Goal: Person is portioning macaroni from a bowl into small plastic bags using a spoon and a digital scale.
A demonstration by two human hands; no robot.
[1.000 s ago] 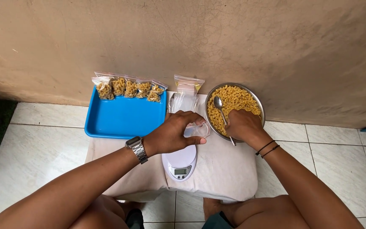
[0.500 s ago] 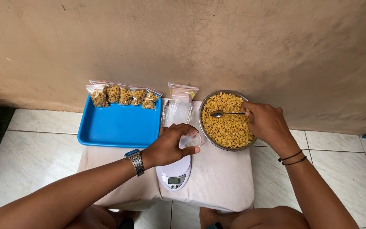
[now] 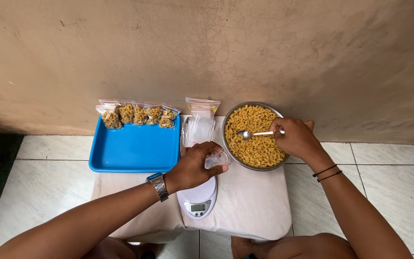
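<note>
Five filled pasta bags [image 3: 137, 115] lining far edge of blue tray [image 3: 132, 151]; one stack of empty zip bags [image 3: 200, 122]; one metal bowl [image 3: 230, 120] of macaroni; one scale [image 3: 198, 199]. Left hand [image 3: 195, 167] gripping small clear bag [image 3: 216, 159] — empty, crumpled, sitting over scale. Right hand [image 3: 295, 138] pinching spoon [image 3: 255, 134] handle — spoon lying across macaroni, scoop pointing left.
</note>
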